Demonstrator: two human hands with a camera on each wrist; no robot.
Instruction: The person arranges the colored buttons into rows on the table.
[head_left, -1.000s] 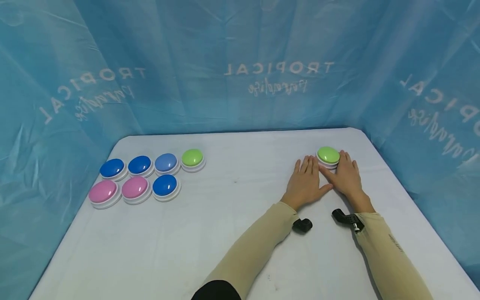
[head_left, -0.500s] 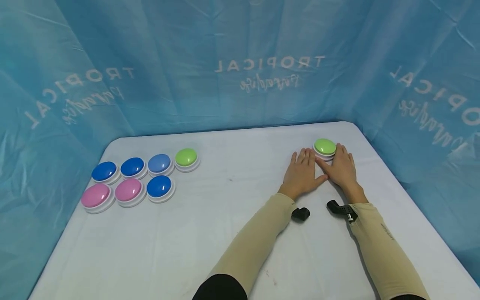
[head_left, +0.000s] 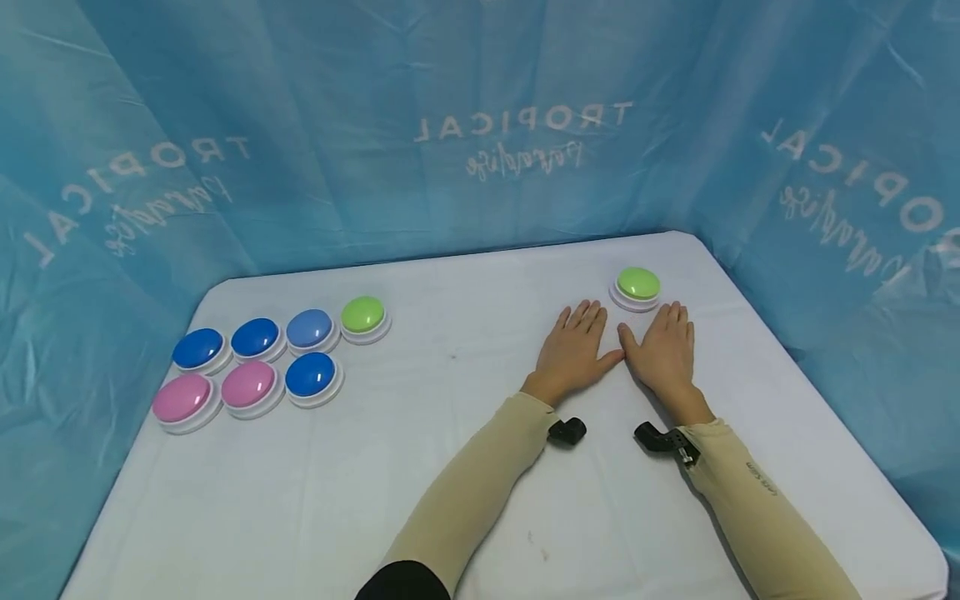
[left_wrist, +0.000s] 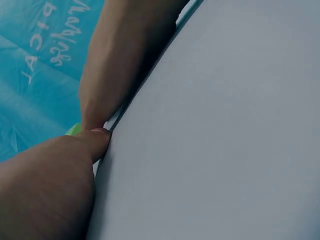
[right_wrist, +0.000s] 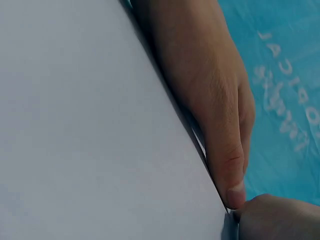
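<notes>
In the head view a push button with a green dome and white base stands near the far right corner of the table. My right hand lies palm down just below it, fingers straight and fingertips close to its base. To the left, my left hand is also flat, its fingers pointing up and away. The two thumbs reach towards each other and nearly meet. Neither hand holds anything. The left wrist view shows a sliver of the green dome behind the thumbs; the right wrist view shows both hands at the table's surface.
At the left of the white-covered table are two pink buttons, including a front one, several blue ones, including a nearer one, and another green button. Blue printed curtains enclose the table's back and sides.
Both hands have drawn back from the right green button, which they were touching at its sides, and a gap now shows. The head view has shifted slightly, moving the whole scene left.
</notes>
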